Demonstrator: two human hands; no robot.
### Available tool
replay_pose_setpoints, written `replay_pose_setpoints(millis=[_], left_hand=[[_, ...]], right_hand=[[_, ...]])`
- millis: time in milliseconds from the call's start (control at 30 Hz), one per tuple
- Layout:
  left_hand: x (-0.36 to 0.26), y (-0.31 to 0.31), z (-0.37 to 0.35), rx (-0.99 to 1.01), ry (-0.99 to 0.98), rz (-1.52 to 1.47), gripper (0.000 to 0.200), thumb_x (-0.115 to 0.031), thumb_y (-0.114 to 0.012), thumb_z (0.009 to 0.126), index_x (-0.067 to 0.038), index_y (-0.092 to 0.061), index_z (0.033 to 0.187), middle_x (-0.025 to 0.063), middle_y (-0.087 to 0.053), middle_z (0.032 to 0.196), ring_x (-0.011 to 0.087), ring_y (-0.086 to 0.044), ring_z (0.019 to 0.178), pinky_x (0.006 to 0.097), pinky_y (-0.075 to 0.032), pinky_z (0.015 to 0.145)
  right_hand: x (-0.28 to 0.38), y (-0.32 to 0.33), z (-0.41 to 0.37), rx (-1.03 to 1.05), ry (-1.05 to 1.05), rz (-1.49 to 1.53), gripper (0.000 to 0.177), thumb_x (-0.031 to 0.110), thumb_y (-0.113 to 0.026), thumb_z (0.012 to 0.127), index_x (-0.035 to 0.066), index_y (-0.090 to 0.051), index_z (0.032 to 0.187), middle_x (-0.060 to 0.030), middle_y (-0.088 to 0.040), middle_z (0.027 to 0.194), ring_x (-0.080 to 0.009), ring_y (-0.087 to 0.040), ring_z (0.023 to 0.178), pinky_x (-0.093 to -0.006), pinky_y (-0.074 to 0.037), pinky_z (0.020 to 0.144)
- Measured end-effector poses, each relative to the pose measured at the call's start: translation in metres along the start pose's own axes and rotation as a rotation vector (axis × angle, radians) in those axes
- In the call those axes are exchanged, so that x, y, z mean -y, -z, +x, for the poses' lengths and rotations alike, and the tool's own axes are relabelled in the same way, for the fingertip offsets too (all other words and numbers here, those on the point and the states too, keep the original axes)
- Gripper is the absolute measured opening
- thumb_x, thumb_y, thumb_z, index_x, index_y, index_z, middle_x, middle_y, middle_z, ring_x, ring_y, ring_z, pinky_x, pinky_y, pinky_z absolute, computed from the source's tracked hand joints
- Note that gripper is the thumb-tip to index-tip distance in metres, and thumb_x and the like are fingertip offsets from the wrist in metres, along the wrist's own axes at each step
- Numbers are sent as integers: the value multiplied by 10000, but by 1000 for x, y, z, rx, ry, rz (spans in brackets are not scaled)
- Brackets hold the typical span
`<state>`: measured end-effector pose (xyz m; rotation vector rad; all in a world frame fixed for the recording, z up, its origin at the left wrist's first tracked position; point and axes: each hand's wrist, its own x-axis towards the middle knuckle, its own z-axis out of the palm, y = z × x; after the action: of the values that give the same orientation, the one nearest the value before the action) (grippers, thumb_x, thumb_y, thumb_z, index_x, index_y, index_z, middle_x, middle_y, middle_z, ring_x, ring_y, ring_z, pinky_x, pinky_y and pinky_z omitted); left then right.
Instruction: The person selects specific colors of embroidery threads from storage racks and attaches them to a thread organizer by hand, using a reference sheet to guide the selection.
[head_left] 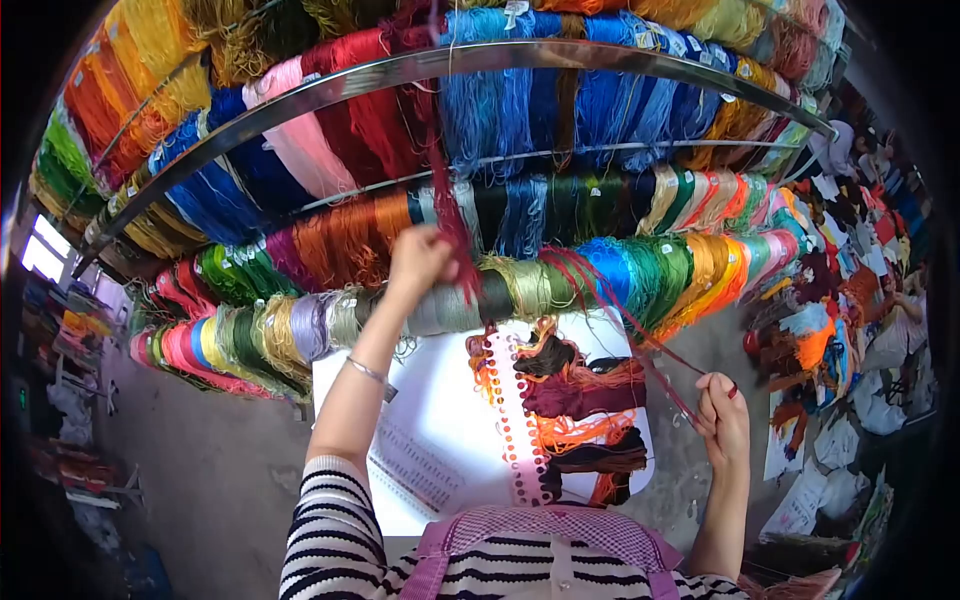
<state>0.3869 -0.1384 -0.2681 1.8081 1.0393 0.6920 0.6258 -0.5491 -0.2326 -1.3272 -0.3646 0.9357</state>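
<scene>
Thread rack [540, 57] — red strands [655, 347] in right hand [723, 415]

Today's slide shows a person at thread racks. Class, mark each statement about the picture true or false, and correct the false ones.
1. The right hand grips dark red strands. True.
2. The bracelet is on the right wrist. False: it is on the left wrist.
3. The left hand is beside a hanging dark red bundle. True.
4. The sleeves are plain. False: they have dark and light stripes.
5. All the thread on the racks is one colour. False: there are many colours, bright blue thread among them.
</scene>
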Motion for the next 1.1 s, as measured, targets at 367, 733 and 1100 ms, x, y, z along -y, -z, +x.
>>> replay_pose_setpoints(millis=[367, 733, 1100], left_hand=[[-32, -15, 114, -103, -56, 807, 611, -461, -313, 858, 22, -668, 975, 254, -618, 1067, 386, -593, 1030, 447, -457, 896], [-227, 75, -11, -638, -910, 636, 242, -275, -673, 788, -36, -660, 825, 118, -606, 678, 306, -642, 732, 397, -509, 664], [-274, 103, 152, -336, -522, 937, 339, -337, -616, 755, -33, -689, 885, 171, -679, 874, 311, -649, 829, 407, -490, 770]], right_hand=[[-8, -3, -3, -2, -16, -20, 226, 242, -464, 977, 56, -565, 899, 55, -382, 526, -36, -300, 431, -211, -257, 406], [-2, -2, 1, -12, 12, -64, 217, 232, -471, 979, 45, -549, 901, 50, -372, 529, -39, -301, 434, -208, -252, 419], [-9, 4, -5, 53, -9, -67, 214, 219, -487, 967, 44, -576, 880, 54, -402, 536, -35, -308, 448, -213, -255, 433]])
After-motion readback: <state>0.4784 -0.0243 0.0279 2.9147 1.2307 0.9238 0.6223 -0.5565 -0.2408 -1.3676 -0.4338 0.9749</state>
